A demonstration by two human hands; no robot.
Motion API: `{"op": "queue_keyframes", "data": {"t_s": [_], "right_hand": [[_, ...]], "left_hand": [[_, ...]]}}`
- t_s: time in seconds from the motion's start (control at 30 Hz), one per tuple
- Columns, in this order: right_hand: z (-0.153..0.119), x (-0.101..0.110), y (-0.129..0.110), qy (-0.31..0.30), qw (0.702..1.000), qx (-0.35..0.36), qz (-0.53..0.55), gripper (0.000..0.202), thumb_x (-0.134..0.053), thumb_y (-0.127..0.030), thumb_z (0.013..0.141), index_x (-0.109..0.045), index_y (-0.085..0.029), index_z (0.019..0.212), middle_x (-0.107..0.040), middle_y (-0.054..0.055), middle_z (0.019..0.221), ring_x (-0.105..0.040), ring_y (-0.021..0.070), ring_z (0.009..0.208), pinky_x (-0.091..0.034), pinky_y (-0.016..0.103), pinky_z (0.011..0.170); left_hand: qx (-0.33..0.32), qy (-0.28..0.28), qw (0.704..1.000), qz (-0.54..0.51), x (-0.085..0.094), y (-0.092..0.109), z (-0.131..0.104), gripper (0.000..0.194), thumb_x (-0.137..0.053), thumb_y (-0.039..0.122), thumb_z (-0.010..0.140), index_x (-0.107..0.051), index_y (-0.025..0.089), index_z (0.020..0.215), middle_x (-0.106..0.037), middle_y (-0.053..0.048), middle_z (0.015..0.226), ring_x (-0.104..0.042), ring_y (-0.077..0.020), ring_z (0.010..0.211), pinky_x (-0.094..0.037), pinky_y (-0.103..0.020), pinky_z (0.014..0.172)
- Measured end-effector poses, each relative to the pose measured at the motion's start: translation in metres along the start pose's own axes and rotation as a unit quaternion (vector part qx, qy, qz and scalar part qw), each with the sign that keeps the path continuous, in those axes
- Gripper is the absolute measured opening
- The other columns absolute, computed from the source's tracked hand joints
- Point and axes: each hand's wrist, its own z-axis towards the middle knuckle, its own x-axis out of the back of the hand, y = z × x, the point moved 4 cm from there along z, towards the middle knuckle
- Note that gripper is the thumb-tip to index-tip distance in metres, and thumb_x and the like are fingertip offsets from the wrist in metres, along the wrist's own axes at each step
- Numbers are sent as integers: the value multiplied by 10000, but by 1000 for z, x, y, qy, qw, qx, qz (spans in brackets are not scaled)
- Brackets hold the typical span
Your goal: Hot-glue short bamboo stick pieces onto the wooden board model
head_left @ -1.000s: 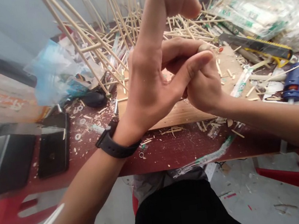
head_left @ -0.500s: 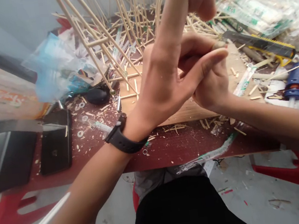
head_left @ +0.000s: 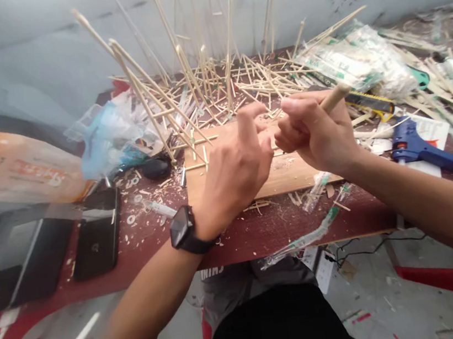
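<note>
My right hand point(head_left: 323, 140) is closed round a short, round wooden stick point(head_left: 334, 98), whose blunt end sticks out past the thumb at the upper right. The rest of that stick is hidden in the fist. Just left of it hovers my left hand point(head_left: 238, 162), a black watch on its wrist, with half-curled fingers apart and nothing visible in them. Both hands are over a flat wooden board point(head_left: 286, 175). Thin sticks point(head_left: 192, 146) lie on the board's left part, beside a leaning frame of joined sticks point(head_left: 145, 96).
Loose sticks point(head_left: 257, 85) and plastic packets point(head_left: 357, 57) cover the back. On the right lie a blue glue gun point(head_left: 420, 149) and a yellow-black cutter point(head_left: 370, 100). A phone point(head_left: 95, 236), a black mouse point(head_left: 156, 168) and plastic bags point(head_left: 107, 138) are at the left.
My hands have drawn apart and the left has come down from in front of the right. The stick in my right hand now shows more. The view has shifted, showing more wall.
</note>
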Motion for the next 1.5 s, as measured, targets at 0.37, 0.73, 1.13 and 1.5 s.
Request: {"op": "queue_keyframes", "data": {"t_s": [0.37,0.73,1.13,1.5], "right_hand": [[-7,10,-2,-1,999,13,49,615,-764,-507,952,-333,-247,599,-222,-106,489,-210,77,423,-257,289,436],[7,67,-33,-7,923,124,-363,702,-641,-903,866,-548,-254,615,-453,4,549,-380,150,546,-269,364,565],[-6,81,-3,-162,708,205,-656,465,-490,-505,1133,-754,-160,967,-716,143,993,-612,274,971,-490,461,907],[-33,35,5,-239,630,318,-667,348,-483,-165,1132,-643,-170,824,-553,32,742,-457,167,743,-386,333,672]], "left_hand": [[9,-122,990,77,-19,-2,-11,349,-645,153,1025,-439,239,1294,-796,-13,871,-748,-228,617,-441,-318,509],[-29,-126,987,100,-9,-13,-8,362,-707,99,975,-452,232,1194,-815,3,910,-744,-178,624,-428,-304,513],[-24,-135,990,25,-11,-22,-8,327,-612,90,1023,-460,215,1284,-757,8,946,-780,-173,816,-590,-311,711],[-48,-115,992,-8,-16,-20,-10,313,-615,132,1052,-457,223,1306,-748,3,985,-803,-175,865,-627,-307,737]]}}
